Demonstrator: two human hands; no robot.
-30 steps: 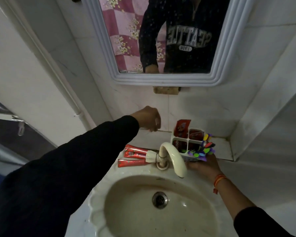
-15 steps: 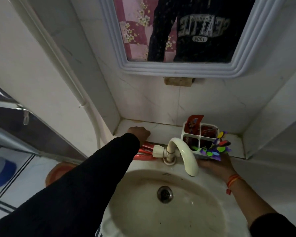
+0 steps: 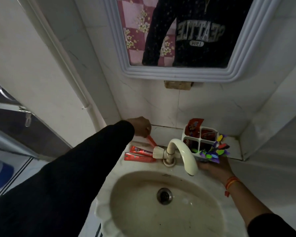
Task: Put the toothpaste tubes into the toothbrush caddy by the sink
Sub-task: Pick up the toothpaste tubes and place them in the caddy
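My left hand [image 3: 141, 126] is closed on one end of a red toothpaste tube [image 3: 151, 140], which slants down toward the tap. Two more red tubes [image 3: 140, 153] lie side by side on the sink rim left of the tap. The white four-compartment caddy [image 3: 199, 140] stands on the ledge right of the tap, with red tubes standing in its back compartments and colourful leaf-like decorations on its right side. My right hand [image 3: 214, 167] holds the caddy from below at its front right corner.
A cream tap [image 3: 181, 153] curves over the stained white basin [image 3: 162, 207] with its drain [image 3: 164, 196] in the middle. A white-framed mirror [image 3: 178, 72] hangs above, tiled walls close in the corner, and a white pipe [image 3: 72, 72] runs down at the left.
My left hand came down from mid-air to the tubes on the rim, closed on one, and now lifts its end up. The camera shifted. My right hand stayed on the caddy.
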